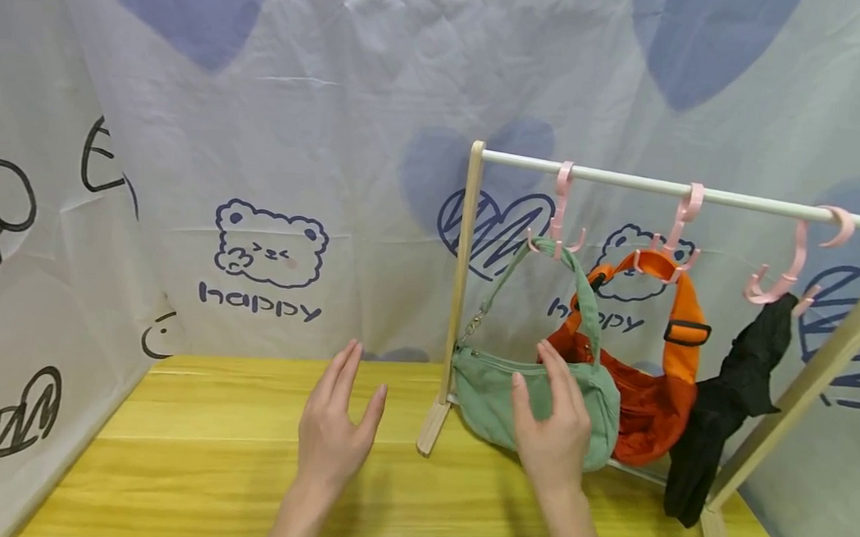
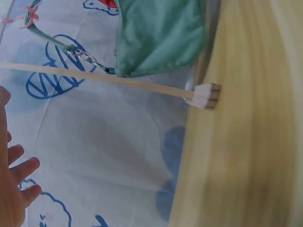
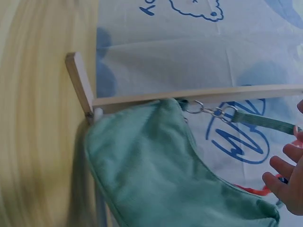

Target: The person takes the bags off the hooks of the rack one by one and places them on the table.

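My left hand (image 1: 335, 427) is raised over the yellow wooden table, fingers straight and thumb apart, holding nothing. The right hand (image 1: 555, 424), likewise with straight fingers and nothing in it, overlaps the green shoulder bag (image 1: 481, 399) in the head view. That bag hangs by its strap from a pink hook (image 1: 561, 203) on a rack's white rail (image 1: 628, 179). Beside it an orange-red bag (image 1: 647, 405) hangs from a second pink hook (image 1: 688, 206). Farther right, a black bag (image 1: 733, 386) hangs from a third pink hook (image 1: 796, 258). The right wrist view shows the green bag (image 3: 147, 161) close up, its chain link at one strap end.
The rack's left wooden post (image 1: 464, 262) ends in a foot (image 1: 433, 426) on the table (image 1: 204, 452). Its right post (image 1: 839, 351) slants toward the front right. A white printed cloth (image 1: 377, 158) forms the backdrop behind and at the sides.
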The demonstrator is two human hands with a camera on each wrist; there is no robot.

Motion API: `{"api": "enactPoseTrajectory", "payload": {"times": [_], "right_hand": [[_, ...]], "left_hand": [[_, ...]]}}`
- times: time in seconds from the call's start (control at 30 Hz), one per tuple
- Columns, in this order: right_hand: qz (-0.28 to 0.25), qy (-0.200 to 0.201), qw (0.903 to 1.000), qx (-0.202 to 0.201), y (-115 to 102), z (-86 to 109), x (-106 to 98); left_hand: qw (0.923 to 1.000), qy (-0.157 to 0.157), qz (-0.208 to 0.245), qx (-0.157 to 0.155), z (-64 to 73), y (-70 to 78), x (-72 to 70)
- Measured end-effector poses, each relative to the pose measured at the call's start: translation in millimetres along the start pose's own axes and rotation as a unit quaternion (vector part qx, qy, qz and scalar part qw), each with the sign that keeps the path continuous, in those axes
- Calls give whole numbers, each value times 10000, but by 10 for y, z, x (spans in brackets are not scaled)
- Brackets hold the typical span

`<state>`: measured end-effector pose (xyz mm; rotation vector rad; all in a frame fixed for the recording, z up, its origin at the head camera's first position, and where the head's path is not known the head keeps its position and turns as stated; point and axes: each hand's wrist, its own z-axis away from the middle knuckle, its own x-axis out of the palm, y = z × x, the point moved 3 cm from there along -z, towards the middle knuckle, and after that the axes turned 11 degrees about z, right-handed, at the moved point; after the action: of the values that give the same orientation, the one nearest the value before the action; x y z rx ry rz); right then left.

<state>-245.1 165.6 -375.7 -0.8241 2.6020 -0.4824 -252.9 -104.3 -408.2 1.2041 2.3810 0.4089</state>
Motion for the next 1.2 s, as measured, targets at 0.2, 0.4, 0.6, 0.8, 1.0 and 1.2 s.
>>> {"api": "enactPoseTrajectory", "payload": {"times": [0.2, 0.4, 0.6, 0.8, 1.0, 1.2], "right_hand": [[-28, 461, 9988, -142, 51, -142, -176], [125, 813, 9960, -341, 144, -336, -382], [674, 965, 9918, -491, 243, -588, -680], [974, 1264, 9857, -544, 312, -864, -1017], [989, 1881, 9763, -409, 287, -1138, -1329], [1418, 2278, 9632, -158, 446, -1318, -1581]], "left_hand": [[9997, 133, 193, 74, -201, 59, 84], [9986, 257, 433, 140, -355, 56, 222], [9975, 259, 616, 238, -523, 64, 354], [9967, 208, 656, 436, -737, 132, 464], [9950, 122, 712, 688, -983, 204, 547], [9939, 105, 733, 812, -1195, 266, 655]]}}
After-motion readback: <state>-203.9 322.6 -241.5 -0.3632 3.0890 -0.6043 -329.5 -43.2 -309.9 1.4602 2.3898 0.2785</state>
